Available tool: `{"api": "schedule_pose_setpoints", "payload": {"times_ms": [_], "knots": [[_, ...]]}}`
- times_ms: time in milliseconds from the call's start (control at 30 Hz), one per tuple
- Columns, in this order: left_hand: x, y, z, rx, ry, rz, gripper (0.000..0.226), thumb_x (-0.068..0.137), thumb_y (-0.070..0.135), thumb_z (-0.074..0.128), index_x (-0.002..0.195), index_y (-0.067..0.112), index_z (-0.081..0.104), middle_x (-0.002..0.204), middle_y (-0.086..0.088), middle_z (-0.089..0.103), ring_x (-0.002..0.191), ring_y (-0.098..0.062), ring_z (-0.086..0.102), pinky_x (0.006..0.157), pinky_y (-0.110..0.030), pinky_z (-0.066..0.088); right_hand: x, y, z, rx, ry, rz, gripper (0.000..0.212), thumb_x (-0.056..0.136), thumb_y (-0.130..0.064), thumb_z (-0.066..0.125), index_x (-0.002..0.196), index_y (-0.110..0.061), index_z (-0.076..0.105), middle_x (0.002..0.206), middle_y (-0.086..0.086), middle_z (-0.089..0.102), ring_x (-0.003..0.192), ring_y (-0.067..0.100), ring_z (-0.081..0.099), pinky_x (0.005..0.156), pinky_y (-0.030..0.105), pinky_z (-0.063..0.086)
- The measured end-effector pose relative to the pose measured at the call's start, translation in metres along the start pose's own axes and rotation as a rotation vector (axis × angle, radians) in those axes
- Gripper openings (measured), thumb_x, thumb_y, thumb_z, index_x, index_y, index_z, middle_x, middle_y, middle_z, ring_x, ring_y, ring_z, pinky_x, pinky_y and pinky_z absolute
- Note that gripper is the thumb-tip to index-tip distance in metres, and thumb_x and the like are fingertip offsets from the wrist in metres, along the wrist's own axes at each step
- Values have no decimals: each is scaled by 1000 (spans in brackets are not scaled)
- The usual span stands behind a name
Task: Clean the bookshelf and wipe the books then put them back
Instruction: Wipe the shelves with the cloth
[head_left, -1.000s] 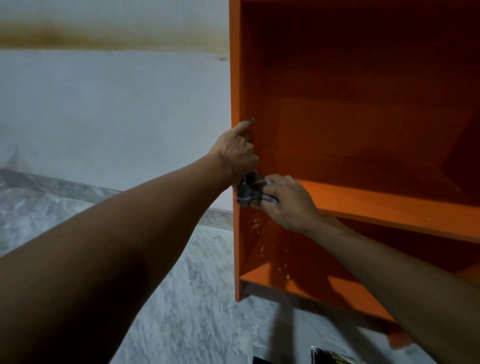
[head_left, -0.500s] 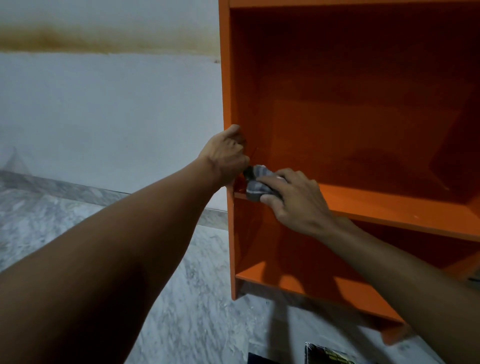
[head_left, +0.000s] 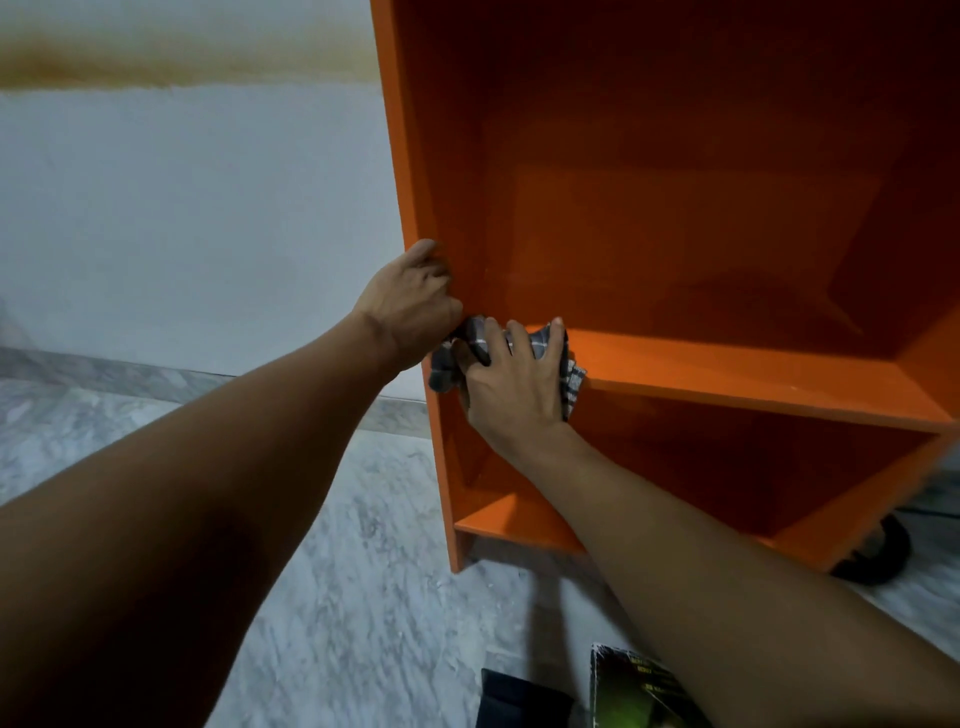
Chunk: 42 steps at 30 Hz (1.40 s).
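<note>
An orange bookshelf (head_left: 727, 374) stands empty against the pale wall, with two open compartments in view. My left hand (head_left: 410, 306) grips the front edge of its left side panel, just above the middle shelf board. My right hand (head_left: 511, 384) presses a grey checked cloth (head_left: 571, 382) onto the left front corner of that shelf board; the cloth bunches out on both sides of the hand. Two books lie on the floor at the bottom edge: a dark one (head_left: 524, 699) and one with a green cover (head_left: 639, 691), partly hidden by my right forearm.
The floor is grey-white marble (head_left: 363, 597). A dark round object (head_left: 878, 556) sits on the floor by the shelf's lower right corner. The wall (head_left: 182, 218) to the left carries a brown stain band near the top.
My right hand has spread flatter over the cloth and slid slightly right along the shelf board. My left hand has dropped a little on the side panel. The view has tilted down, showing more floor.
</note>
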<state>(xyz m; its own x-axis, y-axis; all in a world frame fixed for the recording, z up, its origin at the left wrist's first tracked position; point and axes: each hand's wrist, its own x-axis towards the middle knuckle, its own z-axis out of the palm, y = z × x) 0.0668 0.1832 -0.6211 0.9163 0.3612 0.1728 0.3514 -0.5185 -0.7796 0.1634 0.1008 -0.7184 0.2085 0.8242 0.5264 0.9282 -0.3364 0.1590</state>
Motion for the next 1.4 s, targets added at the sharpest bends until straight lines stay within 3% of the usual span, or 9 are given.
{"api": "schedule_pose_setpoints", "payload": {"times_ms": [200,300,533,667,833,1067,1233,1400], "knots": [[-2,31,5,-228,-33,-34,22,98,31,51,110,18,64,123,-5,66,126,-22,55,119,-42,15,-25,42,0,-55,18,30,53,82,-42,65,132,-25,56,141,14,50,128,36,45,105,73,12],[6,56,1,-437,-69,-80,26,100,19,40,118,10,58,120,-11,65,116,-26,58,114,-46,27,-39,64,-3,-74,28,60,53,80,-41,66,130,-24,58,137,13,53,125,35,47,105,73,14],[27,110,-18,-774,96,-73,23,99,16,35,110,11,55,109,-14,61,106,-30,55,105,-46,31,-74,124,-15,-134,7,109,57,74,-44,70,127,-24,60,132,12,57,119,34,53,104,72,19],[43,140,-33,-825,138,-30,26,104,22,33,116,7,50,120,-15,55,115,-33,49,103,-45,31,-99,164,-26,-190,-20,154,57,73,-44,69,125,-23,60,131,12,58,113,34,56,100,68,28],[67,170,-59,-837,157,47,34,105,25,30,130,6,44,135,-15,48,130,-31,41,109,-44,27,-129,214,-44,-285,-105,213,57,72,-45,66,124,-22,60,128,13,59,100,35,58,76,47,39],[97,213,-106,-831,147,131,47,106,25,27,148,3,28,154,-18,32,144,-31,26,116,-45,20,-159,262,-66,-337,-238,375,63,67,-44,77,120,-14,62,118,20,59,89,40,56,64,43,46],[111,228,-131,-874,55,155,51,107,26,25,152,4,20,159,-17,23,148,-31,17,115,-54,20,-162,264,-78,-316,-284,518,59,89,-41,57,138,-14,39,130,16,36,103,35,51,62,36,39],[112,228,-135,-914,0,134,50,107,27,26,152,6,21,159,-15,23,149,-29,16,114,-58,19,-147,260,-82,-324,-336,567,49,93,-35,52,130,-4,47,123,17,39,88,30,61,55,31,42]]}}
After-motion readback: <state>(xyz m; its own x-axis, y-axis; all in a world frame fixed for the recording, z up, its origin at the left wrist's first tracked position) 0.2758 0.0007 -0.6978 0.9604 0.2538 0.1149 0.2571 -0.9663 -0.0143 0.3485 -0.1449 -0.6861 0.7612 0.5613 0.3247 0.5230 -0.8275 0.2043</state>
